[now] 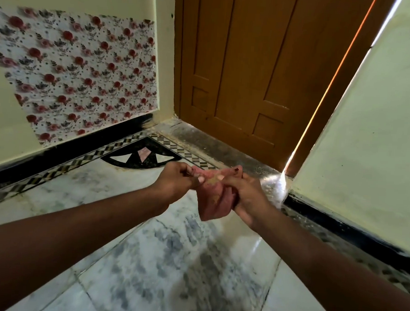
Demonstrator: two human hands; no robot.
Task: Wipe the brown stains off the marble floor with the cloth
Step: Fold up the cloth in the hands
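Both hands, left hand (174,180) and right hand (247,195), pinch the pink cloth (214,203) above the marble floor (170,260); a loose grip could drop it.

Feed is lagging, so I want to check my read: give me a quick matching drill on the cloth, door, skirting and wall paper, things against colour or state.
Things:
1. cloth
2. door
3. skirting
4. wall paper

States:
a. black band
b. red flowers on white
c. brown wood, ajar with light at its edge
d. pinkish, held up by both hands

Pairs: 1-d, 2-c, 3-a, 4-b
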